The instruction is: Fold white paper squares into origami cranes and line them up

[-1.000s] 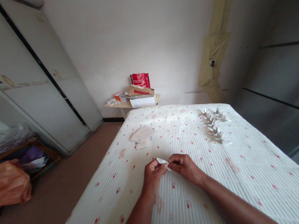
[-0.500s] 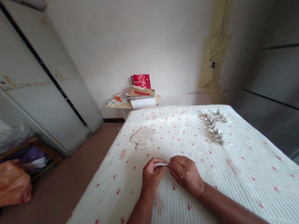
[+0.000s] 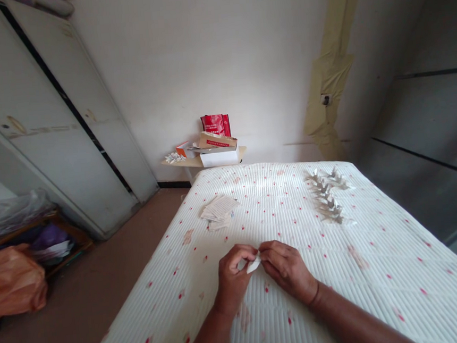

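Note:
A small folded piece of paper (image 3: 253,266) is pinched between my two hands, just above the bed cover. My left hand (image 3: 236,271) grips its left side between thumb and forefinger, with the fingers curled. On the right, my right hand (image 3: 287,268) is closed on the other end, and its fingers hide part of the paper. Beyond my left hand lies a loose stack of printed paper sheets (image 3: 218,210). Several folded paper cranes (image 3: 327,197) stand in rows at the far right of the bed.
The striped, flower-dotted bed cover (image 3: 272,210) spreads under everything. Past its far edge, a small table (image 3: 191,163) holds a white box (image 3: 220,158) and a red bag (image 3: 215,125). Pale cabinets (image 3: 48,118) stand at left, with an orange bag (image 3: 14,281) below.
The folded paper has turned in my fingers, its free part now pointing down and toward me. My left thumb and forefinger have shifted; the sheets and cranes stay put.

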A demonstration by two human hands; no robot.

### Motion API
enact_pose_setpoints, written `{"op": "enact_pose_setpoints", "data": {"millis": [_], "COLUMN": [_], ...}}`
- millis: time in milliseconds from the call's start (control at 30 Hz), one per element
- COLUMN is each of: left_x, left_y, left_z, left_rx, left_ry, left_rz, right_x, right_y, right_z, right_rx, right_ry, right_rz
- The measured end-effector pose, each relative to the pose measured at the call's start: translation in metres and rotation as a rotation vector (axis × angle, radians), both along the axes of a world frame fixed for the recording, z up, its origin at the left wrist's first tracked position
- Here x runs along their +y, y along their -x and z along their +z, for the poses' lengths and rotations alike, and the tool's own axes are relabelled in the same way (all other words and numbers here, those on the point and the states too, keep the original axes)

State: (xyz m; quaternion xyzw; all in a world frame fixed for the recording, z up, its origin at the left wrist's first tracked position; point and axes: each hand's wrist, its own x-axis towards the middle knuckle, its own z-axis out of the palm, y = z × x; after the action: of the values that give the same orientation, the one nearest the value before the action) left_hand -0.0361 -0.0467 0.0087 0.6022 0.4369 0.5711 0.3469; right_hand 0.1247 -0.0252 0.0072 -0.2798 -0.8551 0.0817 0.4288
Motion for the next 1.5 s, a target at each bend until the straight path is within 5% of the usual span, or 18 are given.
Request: {"op": "enact_pose_setpoints", "data": {"millis": [867,1000,1267,1500], "left_x": [-0.007,-0.008,-0.003,-0.003], "left_y": [-0.004,-0.004,-0.003,-0.003], "left_z": [0.001,0.0,-0.004,-0.008], "left_rx": [0.361,0.352,0.275,0.294], "left_ry": [-0.473,-0.402,-0.013,0.0], "left_rz": [0.058,0.054,0.028,0.073], "right_x": [-0.006,-0.006,0.001,0.001], "right_y": [-0.007,-0.006,-0.004,-0.002], "right_z": [0.004,0.004,-0.005,-0.01], "right_rx": [0.021,0.022,0.067,0.108], "right_ry": [-0.029,-0.017,0.127,0.106], "right_rz": [0.079,0.079,0.059,0.038]}}
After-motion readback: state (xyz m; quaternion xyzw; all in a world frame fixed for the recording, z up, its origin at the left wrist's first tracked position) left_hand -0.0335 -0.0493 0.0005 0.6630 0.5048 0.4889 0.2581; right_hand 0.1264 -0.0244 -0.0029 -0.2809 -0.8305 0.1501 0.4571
